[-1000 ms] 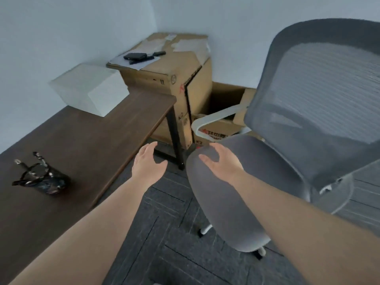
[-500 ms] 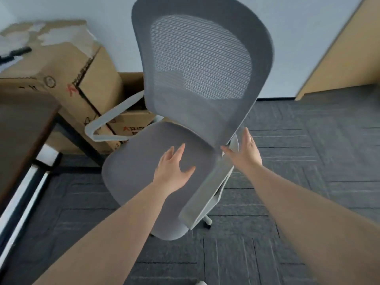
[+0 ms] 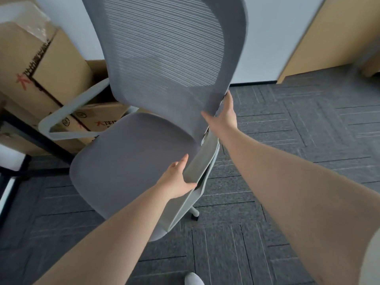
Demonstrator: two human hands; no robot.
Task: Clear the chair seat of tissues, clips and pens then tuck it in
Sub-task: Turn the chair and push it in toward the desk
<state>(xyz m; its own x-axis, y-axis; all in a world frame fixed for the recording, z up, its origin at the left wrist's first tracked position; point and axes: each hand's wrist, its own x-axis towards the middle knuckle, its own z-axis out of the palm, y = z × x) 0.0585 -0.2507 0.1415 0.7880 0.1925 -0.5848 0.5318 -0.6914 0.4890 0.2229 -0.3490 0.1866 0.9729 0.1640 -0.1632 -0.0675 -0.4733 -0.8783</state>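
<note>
Now both hands are on the chair (image 3: 131, 153), which stands on the dark carpet floor (image 3: 308, 153) at the centre of the view, seat facing left and mesh backrest (image 3: 164, 54) rising toward the top edge. Left hand (image 3: 177, 179) is wrapped over the near armrest (image 3: 193, 182), the pale plastic one at the seat's right edge, thumb lying along its outer side and fingers (image 3: 181, 161) pointing up over its top, touching the seat cushion edge. Right hand (image 3: 222, 118) sits higher, clasping the lower right corner of the backrest, thumb on the front mesh, fingers curled round behind the frame. Seat surface (image 3: 123, 153) shows bare grey fabric all across. Far armrest (image 3: 67, 116) loops out on the left, just in front of the cardboard boxes (image 3: 49, 64) stacked against the white wall. A dark bench leg (image 3: 39, 138) runs diagonally at the left edge, near the seat's front corner but apart from it. One white chair caster leg (image 3: 194, 211) pokes out beneath the near armrest. Edges are blurred by motion.
</note>
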